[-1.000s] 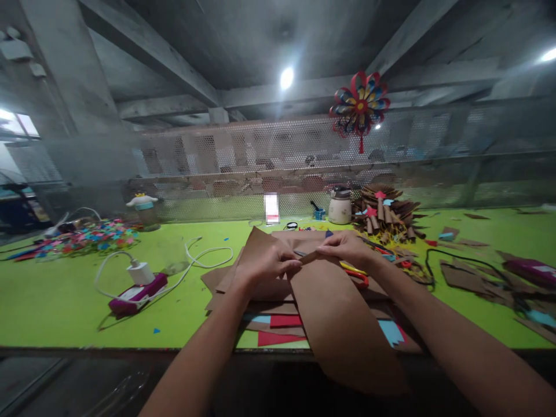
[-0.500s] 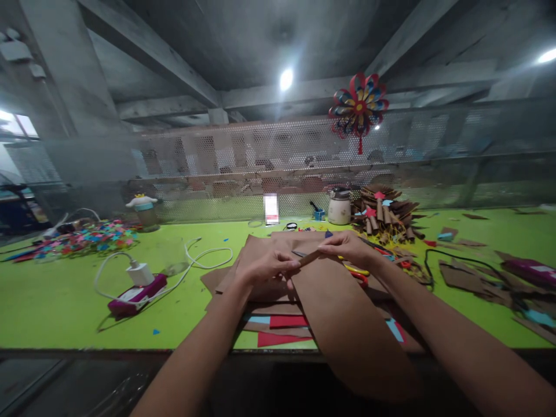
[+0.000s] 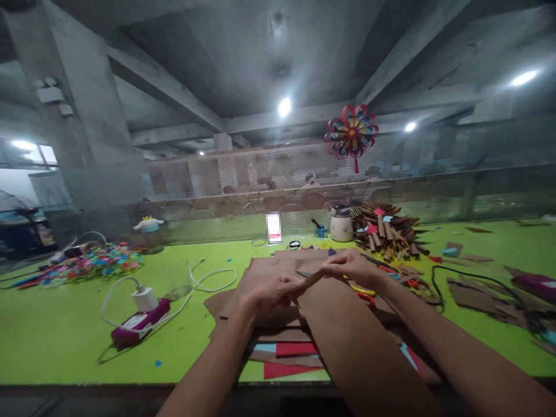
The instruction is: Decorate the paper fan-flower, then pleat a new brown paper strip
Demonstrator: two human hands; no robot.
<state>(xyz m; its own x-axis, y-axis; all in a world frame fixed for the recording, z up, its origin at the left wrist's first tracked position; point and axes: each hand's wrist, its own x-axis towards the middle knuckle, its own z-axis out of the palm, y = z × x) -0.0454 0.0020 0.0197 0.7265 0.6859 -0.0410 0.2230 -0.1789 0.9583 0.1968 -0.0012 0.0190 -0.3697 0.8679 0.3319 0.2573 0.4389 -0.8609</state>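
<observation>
Head view: brown paper between both hands

The room is dim and grayish, lit by small glaring ceiling lamps (the middle one throws a hazy streak). The green tabletop looks brighter than the murky ceiling. Soft shadows lie below the forearms; wide-angle stretching bends the edges, and fine detail smears slightly.

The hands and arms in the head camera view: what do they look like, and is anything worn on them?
They are human. The left hand and right hand wear no gloves. The left forearm and right forearm show no sleeve, watch, bracelet, cable or marking. Fingernails are too small to judge.
</observation>
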